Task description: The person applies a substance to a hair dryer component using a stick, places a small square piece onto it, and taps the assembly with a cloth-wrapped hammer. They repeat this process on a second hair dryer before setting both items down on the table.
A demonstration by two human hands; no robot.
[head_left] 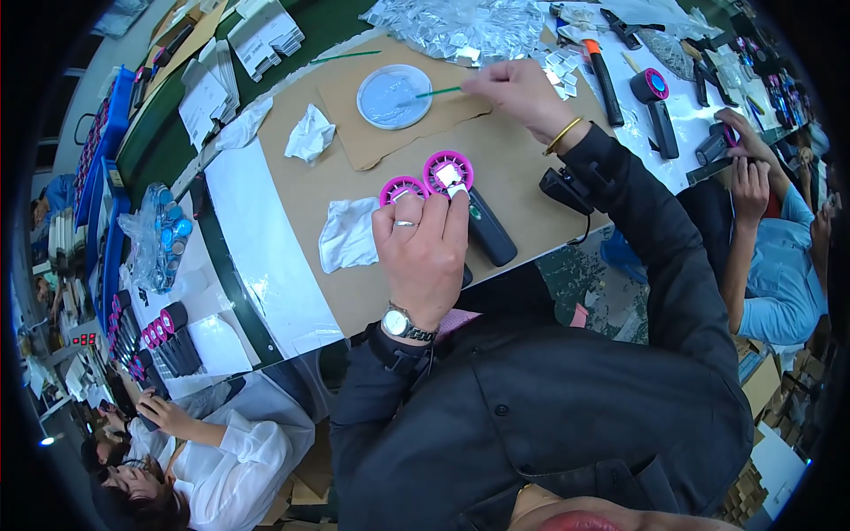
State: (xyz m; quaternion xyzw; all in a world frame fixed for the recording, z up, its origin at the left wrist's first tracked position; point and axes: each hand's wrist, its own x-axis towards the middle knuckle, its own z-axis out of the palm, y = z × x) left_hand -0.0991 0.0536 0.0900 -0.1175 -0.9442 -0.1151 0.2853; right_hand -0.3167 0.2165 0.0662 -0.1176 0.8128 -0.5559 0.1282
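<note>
Looks like the paste-applying step: a thin green stick [438, 91] is pinched in the right hand [518, 93] fingers, tip dipped in the round dish of grey paste [390, 97]. Two pink-ringed round parts [434, 181] are gripped by the left hand [423, 248] fingers over the cardboard-covered tabletop [513, 168]. Next, a steady dab onto the white square centres is probably called for.

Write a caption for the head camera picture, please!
Left hand holds two pink-ringed devices; right hand dips a green stick into a dish.
</note>
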